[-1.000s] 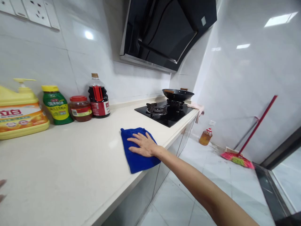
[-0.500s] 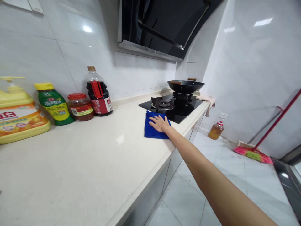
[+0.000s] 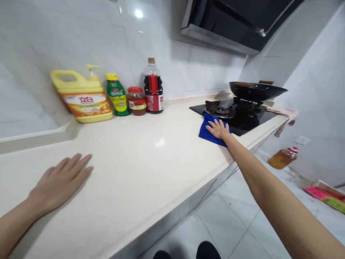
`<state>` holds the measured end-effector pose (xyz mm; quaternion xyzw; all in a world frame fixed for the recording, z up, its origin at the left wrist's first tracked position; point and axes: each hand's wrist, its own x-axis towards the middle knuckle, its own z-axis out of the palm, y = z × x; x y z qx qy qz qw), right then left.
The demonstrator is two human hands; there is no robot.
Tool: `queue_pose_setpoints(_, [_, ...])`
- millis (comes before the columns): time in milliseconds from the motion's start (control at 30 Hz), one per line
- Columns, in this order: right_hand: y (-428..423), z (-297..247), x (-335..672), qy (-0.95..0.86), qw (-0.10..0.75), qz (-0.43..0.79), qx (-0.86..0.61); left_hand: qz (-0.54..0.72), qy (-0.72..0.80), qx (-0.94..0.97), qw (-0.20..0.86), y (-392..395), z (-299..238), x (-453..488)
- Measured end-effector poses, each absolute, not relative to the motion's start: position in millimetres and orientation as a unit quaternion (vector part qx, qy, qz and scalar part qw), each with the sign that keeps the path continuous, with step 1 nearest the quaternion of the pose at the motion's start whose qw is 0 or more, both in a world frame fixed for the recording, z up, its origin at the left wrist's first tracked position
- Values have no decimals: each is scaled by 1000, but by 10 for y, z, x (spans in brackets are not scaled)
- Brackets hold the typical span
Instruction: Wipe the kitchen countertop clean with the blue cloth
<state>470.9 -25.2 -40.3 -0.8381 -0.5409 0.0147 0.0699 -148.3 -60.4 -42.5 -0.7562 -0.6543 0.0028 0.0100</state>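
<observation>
My right hand (image 3: 219, 129) presses flat, fingers spread, on a blue cloth (image 3: 211, 136). The cloth lies on the pale countertop (image 3: 140, 158) against the near left corner of the black gas stove (image 3: 242, 126). At the left, my left hand (image 3: 62, 180) rests on the counter with its fingers stretched out and nothing in it. Beyond that hand stands a yellow jug of detergent (image 3: 87, 104) with a pump top.
Along the wall stand a green squeeze bottle (image 3: 118, 95), a red-lidded jar (image 3: 137, 101) and a soy sauce bottle (image 3: 153, 90). A wok (image 3: 256, 92) sits on the far burner beneath the range hood (image 3: 221, 41). A pink cloth (image 3: 285, 112) hangs over the counter edge. An oil jug (image 3: 283, 158) stands on the floor.
The view has swung left and down, bringing my left hand and the whole detergent jug into sight. My right hand stays on the blue cloth by the stove; the cloth looks slightly turned.
</observation>
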Motion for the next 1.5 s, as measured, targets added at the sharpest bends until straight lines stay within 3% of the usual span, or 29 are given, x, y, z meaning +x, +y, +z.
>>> queue_pose_setpoints(233, [-872,-424,4258,-575,25,6,-817,-18,-648,-760,-47,-755,-233,-1240])
queue_pose_setpoints(600, [-1750,-346,2734,-676,9,0,-737,-48,-659,-750,-31,-860,-226,-1025])
queue_pose_setpoints(1033, [-2414,-271,633,-873,146,24,-465,-40,-651,-756,-44,-900,-194,-1076])
queue_pose_setpoints(1233, [-2424,-475,903,-866,210,-65,-450,-30,-651,-758,-22,-782,-259,-1168])
queue_pose_setpoints(1500, [-2108,-890,2566,-814,317,-245,-421,-8,-670,-742,14,-577,-394,-1229])
